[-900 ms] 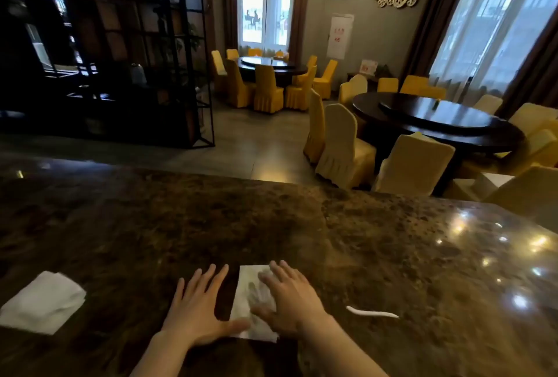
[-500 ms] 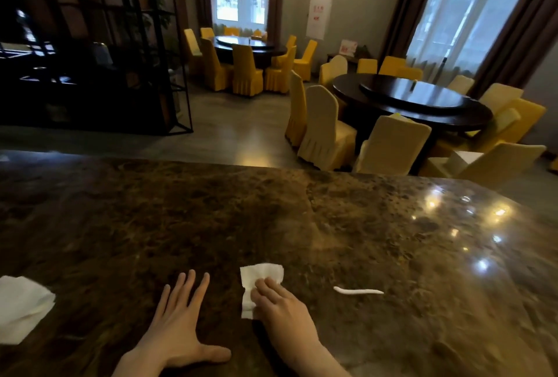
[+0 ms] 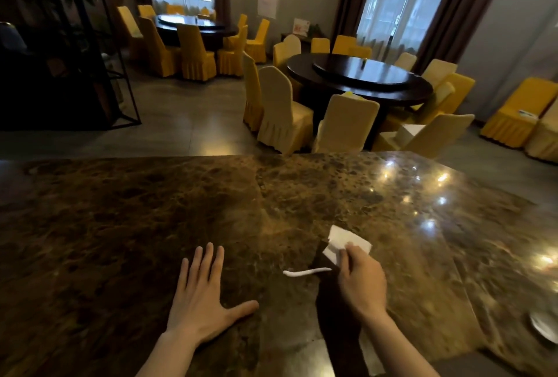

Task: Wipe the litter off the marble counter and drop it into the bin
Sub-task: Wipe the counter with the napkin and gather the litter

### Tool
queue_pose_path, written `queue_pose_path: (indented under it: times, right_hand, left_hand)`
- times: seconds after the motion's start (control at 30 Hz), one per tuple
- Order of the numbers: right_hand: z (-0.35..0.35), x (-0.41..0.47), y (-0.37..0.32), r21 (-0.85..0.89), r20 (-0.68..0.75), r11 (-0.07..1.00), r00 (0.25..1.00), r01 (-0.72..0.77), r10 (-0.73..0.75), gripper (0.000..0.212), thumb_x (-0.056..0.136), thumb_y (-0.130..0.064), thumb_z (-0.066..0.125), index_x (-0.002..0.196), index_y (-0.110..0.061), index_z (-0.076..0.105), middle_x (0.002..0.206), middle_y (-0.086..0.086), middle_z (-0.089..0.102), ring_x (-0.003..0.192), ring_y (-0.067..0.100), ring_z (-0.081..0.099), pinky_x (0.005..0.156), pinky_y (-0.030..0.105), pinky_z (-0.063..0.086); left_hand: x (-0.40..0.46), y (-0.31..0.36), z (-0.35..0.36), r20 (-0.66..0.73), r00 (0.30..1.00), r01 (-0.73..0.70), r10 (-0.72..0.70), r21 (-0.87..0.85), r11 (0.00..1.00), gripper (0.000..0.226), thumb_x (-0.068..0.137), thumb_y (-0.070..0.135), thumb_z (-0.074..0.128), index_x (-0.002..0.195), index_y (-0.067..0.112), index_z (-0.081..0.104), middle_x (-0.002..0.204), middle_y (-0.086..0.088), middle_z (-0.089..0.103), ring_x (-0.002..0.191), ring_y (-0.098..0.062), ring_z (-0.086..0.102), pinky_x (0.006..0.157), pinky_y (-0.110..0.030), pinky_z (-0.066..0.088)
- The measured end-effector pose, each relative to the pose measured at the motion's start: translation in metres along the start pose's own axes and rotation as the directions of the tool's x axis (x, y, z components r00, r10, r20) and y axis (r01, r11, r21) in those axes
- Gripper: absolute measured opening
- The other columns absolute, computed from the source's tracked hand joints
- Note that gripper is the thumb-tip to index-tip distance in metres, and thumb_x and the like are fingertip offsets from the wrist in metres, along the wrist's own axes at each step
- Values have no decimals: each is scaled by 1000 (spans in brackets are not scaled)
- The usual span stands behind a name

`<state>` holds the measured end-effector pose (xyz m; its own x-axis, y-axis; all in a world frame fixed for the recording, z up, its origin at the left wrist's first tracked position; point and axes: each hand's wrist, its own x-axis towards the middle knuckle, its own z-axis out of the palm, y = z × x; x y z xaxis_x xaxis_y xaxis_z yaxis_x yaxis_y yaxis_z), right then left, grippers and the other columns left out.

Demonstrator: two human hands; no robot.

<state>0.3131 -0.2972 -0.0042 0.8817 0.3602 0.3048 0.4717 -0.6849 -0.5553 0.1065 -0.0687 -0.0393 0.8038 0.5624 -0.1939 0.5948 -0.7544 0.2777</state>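
Observation:
My right hand (image 3: 360, 281) grips a white folded tissue (image 3: 347, 242), which sticks out past my fingers just above the brown marble counter (image 3: 151, 219). A thin white twisted scrap of litter (image 3: 305, 271) lies on the counter right beside that hand, on its left. My left hand (image 3: 200, 301) rests flat on the marble with its fingers spread, holding nothing, a short way left of the scrap. No bin is in view.
A small shiny dish (image 3: 543, 327) sits at the counter's right edge. Beyond the counter's far edge stand round dark dining tables (image 3: 362, 81) ringed by yellow covered chairs (image 3: 280, 111). A dark metal shelf frame (image 3: 75, 44) stands at the left.
My right hand has carried the tissue to the right, up to the white scrap. The view swung right, so the second tissue at the far left has left the frame. My left hand stays flat.

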Motion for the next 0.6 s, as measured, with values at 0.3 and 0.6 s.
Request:
queue_pose_path:
  times: [0.3, 0.6]
  right_hand:
    - [70, -60, -39, -19, 587, 850, 694, 526, -417, 56, 106, -46, 21, 159, -30, 12, 169, 2, 1, 155, 22, -10, 124, 45, -8]
    - [32, -1, 26, -317, 312, 947, 948, 45, 60, 57, 109, -33, 25, 159, -10, 13, 168, 11, 7, 155, 24, 1, 127, 41, 6]
  left_hand:
    - [4, 3, 21, -15, 1000, -8, 10, 141, 990, 140, 53, 114, 0, 158, 25, -24, 170, -5, -29, 154, -25, -31, 129, -58, -12]
    - [1, 2, 20, 32, 999, -35, 32, 123, 992, 149, 46, 119, 11, 153, 25, -34, 161, -3, -44, 147, -23, -45, 126, -57, -21]
